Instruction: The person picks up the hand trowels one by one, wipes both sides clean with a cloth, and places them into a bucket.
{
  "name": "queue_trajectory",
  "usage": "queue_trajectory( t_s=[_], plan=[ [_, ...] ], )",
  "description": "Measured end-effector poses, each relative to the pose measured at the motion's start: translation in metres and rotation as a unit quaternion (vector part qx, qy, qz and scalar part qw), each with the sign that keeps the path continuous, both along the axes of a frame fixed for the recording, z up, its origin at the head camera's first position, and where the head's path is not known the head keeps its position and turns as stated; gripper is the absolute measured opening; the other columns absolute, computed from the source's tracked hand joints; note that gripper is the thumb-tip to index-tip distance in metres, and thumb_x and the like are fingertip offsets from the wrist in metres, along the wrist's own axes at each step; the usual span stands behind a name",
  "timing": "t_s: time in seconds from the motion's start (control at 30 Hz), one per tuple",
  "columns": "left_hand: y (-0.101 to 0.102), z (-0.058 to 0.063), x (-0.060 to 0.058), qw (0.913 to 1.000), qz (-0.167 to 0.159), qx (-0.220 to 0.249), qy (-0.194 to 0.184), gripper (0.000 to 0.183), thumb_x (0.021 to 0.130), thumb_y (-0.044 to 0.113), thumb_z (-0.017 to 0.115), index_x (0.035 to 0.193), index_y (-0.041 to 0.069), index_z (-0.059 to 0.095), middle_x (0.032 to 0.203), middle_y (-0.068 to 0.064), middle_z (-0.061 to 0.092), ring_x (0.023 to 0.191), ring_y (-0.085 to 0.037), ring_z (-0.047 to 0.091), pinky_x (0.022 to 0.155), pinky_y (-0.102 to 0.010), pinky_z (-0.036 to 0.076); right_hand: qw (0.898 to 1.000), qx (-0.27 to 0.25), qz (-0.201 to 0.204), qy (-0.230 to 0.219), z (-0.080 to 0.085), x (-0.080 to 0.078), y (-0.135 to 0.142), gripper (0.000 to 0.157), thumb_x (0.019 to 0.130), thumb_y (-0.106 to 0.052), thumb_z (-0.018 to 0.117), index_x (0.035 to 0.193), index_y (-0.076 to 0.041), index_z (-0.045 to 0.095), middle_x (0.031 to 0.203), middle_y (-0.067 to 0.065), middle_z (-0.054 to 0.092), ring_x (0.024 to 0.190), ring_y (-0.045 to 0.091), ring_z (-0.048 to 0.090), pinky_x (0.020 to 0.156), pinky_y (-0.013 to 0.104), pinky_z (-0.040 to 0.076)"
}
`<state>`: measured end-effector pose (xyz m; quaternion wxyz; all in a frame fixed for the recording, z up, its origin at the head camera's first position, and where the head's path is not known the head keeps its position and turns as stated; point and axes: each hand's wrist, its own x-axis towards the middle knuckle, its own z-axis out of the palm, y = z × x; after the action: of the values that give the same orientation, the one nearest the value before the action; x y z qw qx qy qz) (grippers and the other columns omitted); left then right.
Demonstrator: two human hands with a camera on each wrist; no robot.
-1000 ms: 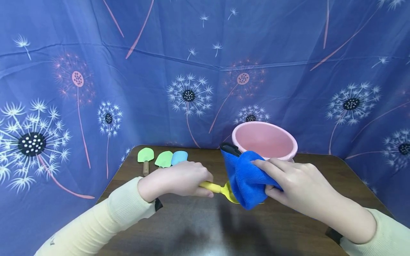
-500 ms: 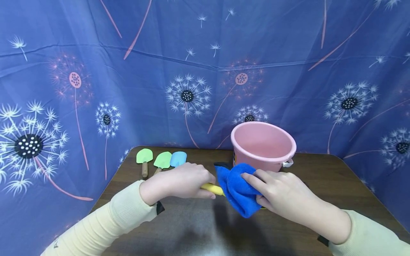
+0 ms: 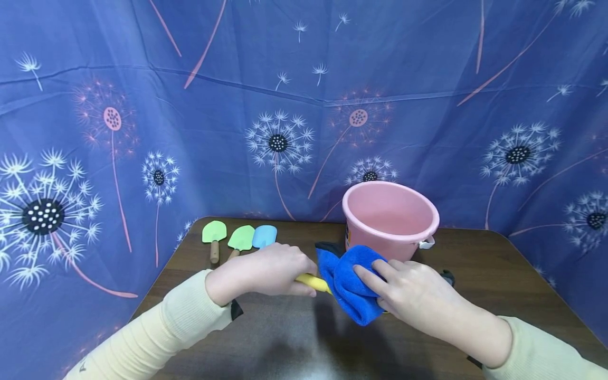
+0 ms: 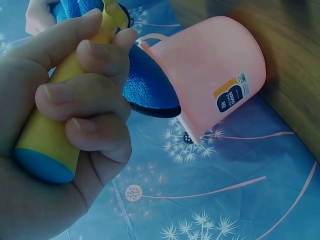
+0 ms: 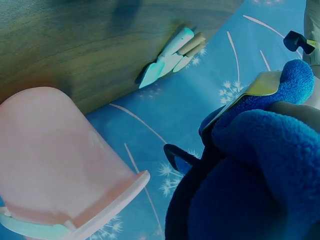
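Note:
My left hand [image 3: 277,268] grips the yellow handle [image 3: 313,282] of a small toy shovel; in the left wrist view the fingers curl round the handle [image 4: 62,120], whose butt end is blue. My right hand [image 3: 410,293] holds a blue plush cloth [image 3: 356,285] bunched over the shovel's head, which it mostly hides in the head view. From the right wrist, part of the yellow shovel blade [image 5: 265,84] shows between folds of the cloth [image 5: 250,170]. The cloth has a black edge. Both hands are above the table.
A pink bucket [image 3: 380,240] stands upright behind the cloth. Two green-bladed shovels [image 3: 214,232] with wooden handles and a blue-bladed one [image 3: 264,236] lie at the table's back left. A small dark object [image 3: 447,276] is partly hidden behind my right hand. Blue dandelion-print fabric hangs behind the table.
My right hand and the cloth have moved left and lower along the shovel, covering its yellow head. More of the bucket shows now. My left hand keeps its grip and has barely shifted.

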<state>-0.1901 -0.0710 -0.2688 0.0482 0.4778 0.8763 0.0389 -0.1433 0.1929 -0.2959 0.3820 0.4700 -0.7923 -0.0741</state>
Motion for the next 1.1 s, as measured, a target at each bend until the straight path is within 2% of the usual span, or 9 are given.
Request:
queue_trajectory(
  t_s=[0.37,0.6,0.77,0.97,1.1],
  plan=[
    [-0.004,0.000,0.000,1.0000,0.002,0.004,-0.003,0.019,0.084,0.035,0.070,0.078,0.018,0.065,0.057,0.012,0.045,0.050,-0.004,0.039,0.048,-0.020,0.033,0.999,0.013,0.025,0.025,-0.002,-0.003,0.002,0.044,0.094,-0.012,0.024,0.108,-0.008,0.065,0.071,0.003,0.051,0.050,0.014,0.038,0.042,0.021,0.032],
    [-0.011,-0.003,-0.003,0.9999,0.007,0.002,-0.009,0.020,0.085,0.035,0.069,0.076,0.018,0.063,0.056,0.011,0.043,0.050,-0.004,0.038,0.047,-0.021,0.032,0.999,0.030,0.012,0.007,-0.005,-0.002,0.006,0.048,0.099,-0.016,0.019,0.109,-0.008,0.065,0.073,0.004,0.051,0.052,0.014,0.038,0.043,0.022,0.034],
    [-0.017,-0.005,-0.007,0.9998,0.012,0.009,-0.011,0.019,0.084,0.034,0.070,0.075,0.019,0.063,0.057,0.012,0.044,0.050,-0.003,0.038,0.047,-0.020,0.031,0.999,0.038,0.002,0.003,-0.006,-0.002,0.011,0.051,0.101,-0.017,0.015,0.110,-0.009,0.064,0.073,0.004,0.051,0.053,0.015,0.038,0.043,0.022,0.031],
    [-0.024,-0.006,-0.011,0.9996,0.007,0.025,-0.015,0.018,0.083,0.032,0.071,0.074,0.019,0.063,0.057,0.014,0.044,0.050,-0.002,0.037,0.048,-0.019,0.031,0.999,0.035,-0.003,0.003,-0.006,-0.002,0.017,0.050,0.099,-0.016,0.017,0.110,-0.010,0.065,0.072,0.003,0.050,0.053,0.014,0.038,0.043,0.020,0.027],
    [-0.029,-0.008,-0.013,0.9991,0.013,0.033,-0.022,0.015,0.082,0.030,0.072,0.074,0.019,0.064,0.057,0.014,0.045,0.050,-0.001,0.037,0.049,-0.018,0.031,0.999,0.040,-0.010,0.004,-0.006,-0.002,0.021,0.048,0.097,-0.015,0.019,0.110,-0.010,0.065,0.073,0.003,0.051,0.054,0.014,0.042,0.043,0.021,0.028]
  ],
)
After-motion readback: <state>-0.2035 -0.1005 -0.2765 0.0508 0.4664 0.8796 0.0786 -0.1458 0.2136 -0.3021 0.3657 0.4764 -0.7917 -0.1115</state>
